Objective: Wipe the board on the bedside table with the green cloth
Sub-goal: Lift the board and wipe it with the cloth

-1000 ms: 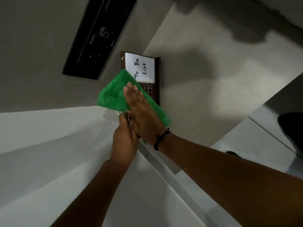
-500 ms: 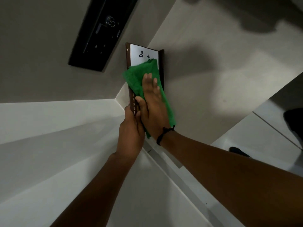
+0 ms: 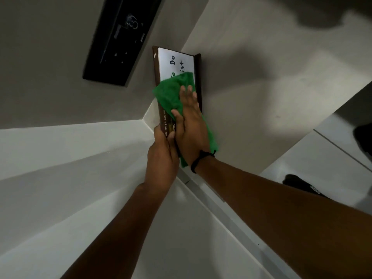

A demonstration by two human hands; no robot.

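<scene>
I see the board point(image 3: 177, 63) standing against the beige wall point(image 3: 251, 87), a white writing panel in a dark brown frame with "Do" and part of "List" handwritten in black near its top. Down its left frame edge runs a column of month labels — SEP, AUG, JUL, JUN, MAY are readable. The green cloth point(image 3: 171, 93) is spread over the middle of the panel, covering the lower part of the writing, and a tail of it hangs out to the right below the wrist.

My right hand point(image 3: 190, 125) lies flat and open on the cloth, fingers straight and together, the palm pressing it against the board; a black band point(image 3: 199, 160) circles that wrist. My left hand point(image 3: 163, 156) is wrapped around the lower left edge of the board, fingers curled onto the frame just beside the right thumb — the two hands touch there.

Whatever the board's foot rests on is hidden behind the hands. To the upper left a black rectangular panel point(image 3: 118, 41) is fixed on the wall, well apart from the board. White surfaces point(image 3: 60, 158) fill the lower left.
</scene>
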